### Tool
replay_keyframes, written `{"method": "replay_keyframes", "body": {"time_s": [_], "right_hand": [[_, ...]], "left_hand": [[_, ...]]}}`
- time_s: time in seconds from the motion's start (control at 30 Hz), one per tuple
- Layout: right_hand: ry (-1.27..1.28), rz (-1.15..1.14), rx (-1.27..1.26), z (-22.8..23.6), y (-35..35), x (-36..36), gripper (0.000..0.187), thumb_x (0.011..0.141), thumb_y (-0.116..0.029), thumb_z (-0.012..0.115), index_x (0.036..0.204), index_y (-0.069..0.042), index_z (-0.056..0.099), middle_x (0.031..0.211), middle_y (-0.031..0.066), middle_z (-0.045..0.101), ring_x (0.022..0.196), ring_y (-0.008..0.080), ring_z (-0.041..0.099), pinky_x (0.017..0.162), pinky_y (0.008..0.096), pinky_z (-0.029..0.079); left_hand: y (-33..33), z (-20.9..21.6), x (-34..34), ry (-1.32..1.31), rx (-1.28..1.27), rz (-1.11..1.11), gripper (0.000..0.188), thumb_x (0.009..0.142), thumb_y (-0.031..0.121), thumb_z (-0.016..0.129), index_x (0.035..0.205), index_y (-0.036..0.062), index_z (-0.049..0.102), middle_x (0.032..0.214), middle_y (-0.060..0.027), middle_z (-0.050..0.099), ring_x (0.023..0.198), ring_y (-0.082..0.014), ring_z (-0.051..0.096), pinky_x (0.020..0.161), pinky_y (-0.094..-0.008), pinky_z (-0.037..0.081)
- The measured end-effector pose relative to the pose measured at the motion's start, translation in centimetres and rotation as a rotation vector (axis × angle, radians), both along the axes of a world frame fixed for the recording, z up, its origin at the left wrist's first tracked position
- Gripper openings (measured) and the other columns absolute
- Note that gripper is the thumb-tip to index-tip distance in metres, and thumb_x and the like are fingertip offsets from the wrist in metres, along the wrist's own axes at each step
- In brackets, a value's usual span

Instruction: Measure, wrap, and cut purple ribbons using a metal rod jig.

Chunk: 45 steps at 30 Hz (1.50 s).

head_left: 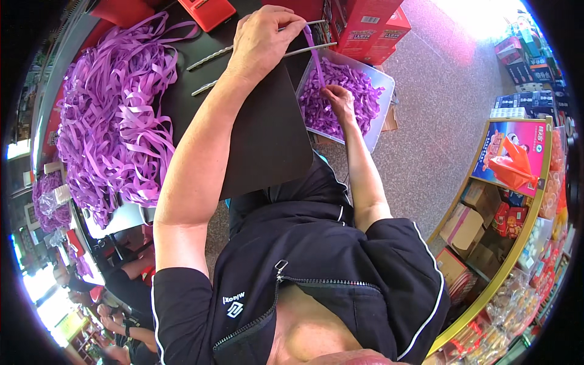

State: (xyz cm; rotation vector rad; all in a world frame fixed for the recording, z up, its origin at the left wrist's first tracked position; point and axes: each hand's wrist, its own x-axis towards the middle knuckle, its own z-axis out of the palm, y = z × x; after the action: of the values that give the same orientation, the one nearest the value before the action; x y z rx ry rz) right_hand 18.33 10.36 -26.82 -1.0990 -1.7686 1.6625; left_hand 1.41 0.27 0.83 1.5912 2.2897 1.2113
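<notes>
1. A purple strip [314,55] is stretched between the two hands, at the far right edge of the bench [267,140] and partly above the tub.
2. The strip's upper end is pinched by the left hand [263,38], its lower part by the right hand [340,101]; the hands are well apart.
3. Two metal rods [204,89] are laid side by side across the bench, partly hidden under the left hand; whether they are touched by it cannot be told.
4. Below the right hand, the white tub [384,114] is well filled with short-looking purple pieces [367,92].
5. At the left, a large heap [115,109] of long, loose purple ribbon is piled.
6. Judged by these amounts, much is done, but much ribbon is left; the strip in hand appears unfinished.
7. Farther out, a red box [207,12] is seen on the bench, and red cartons [365,38] are stacked beyond the tub.
</notes>
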Motion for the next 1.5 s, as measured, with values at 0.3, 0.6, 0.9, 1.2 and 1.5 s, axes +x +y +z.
{"method": "replay_keyframes", "body": {"time_s": [0.3,0.6,0.9,1.2,1.5], "right_hand": [[0.565,-0.167,-0.766,-0.6,0.7,-1.6,0.024,0.089,-0.021,0.063,0.105,-0.004,0.065,0.091,0.0021,0.068,0.064,0.0066,0.054,0.058,0.0208,0.042],[-0.092,-0.159,0.119,-1.4,0.2,-1.7,0.022,0.079,-0.021,0.069,0.095,-0.006,0.073,0.082,0.0060,0.071,0.079,0.0139,0.065,0.076,0.0276,0.049],[0.507,0.001,-0.811,0.9,0.9,-5.1,0.021,0.088,-0.015,0.063,0.104,-0.002,0.066,0.078,0.0027,0.064,0.056,0.0080,0.050,0.049,0.0212,0.038],[0.480,-0.180,-0.675,-1.2,0.5,-6.3,0.016,0.089,-0.006,0.060,0.097,0.006,0.064,0.081,0.0101,0.067,0.067,0.0140,0.065,0.060,0.0233,0.052],[0.398,-0.105,-1.095,-3.2,-0.4,-5.1,0.013,0.085,-0.017,0.067,0.093,-0.006,0.066,0.073,0.0001,0.062,0.051,0.0108,0.048,0.047,0.0241,0.037]], "left_hand": [[-0.1,0.0,-0.1,0.018,-0.004,-0.005,0.030,0.087,0.031,0.064,0.104,0.0070,0.070,0.114,-0.0072,0.064,0.105,-0.0228,0.061,0.089,-0.0302,0.045],[0.0,0.1,0.1,0.006,-0.013,-0.001,0.030,0.087,0.031,0.064,0.104,0.0065,0.070,0.114,-0.0074,0.064,0.104,-0.0223,0.062,0.089,-0.0300,0.046],[0.1,0.2,0.3,0.021,-0.015,-0.006,0.031,0.088,0.030,0.063,0.104,0.0049,0.069,0.112,-0.0077,0.064,0.102,-0.0219,0.062,0.088,-0.0304,0.046],[0.1,1.5,0.6,-0.048,-0.007,-0.047,0.027,0.087,0.027,0.061,0.098,0.0047,0.071,0.112,-0.0113,0.064,0.102,-0.0259,0.062,0.086,-0.0341,0.047],[-0.8,1.7,0.6,-0.044,0.032,-0.022,0.020,0.085,0.014,0.063,0.094,-0.0034,0.069,0.102,-0.0161,0.065,0.089,-0.0291,0.065,0.077,-0.0332,0.051]]}}
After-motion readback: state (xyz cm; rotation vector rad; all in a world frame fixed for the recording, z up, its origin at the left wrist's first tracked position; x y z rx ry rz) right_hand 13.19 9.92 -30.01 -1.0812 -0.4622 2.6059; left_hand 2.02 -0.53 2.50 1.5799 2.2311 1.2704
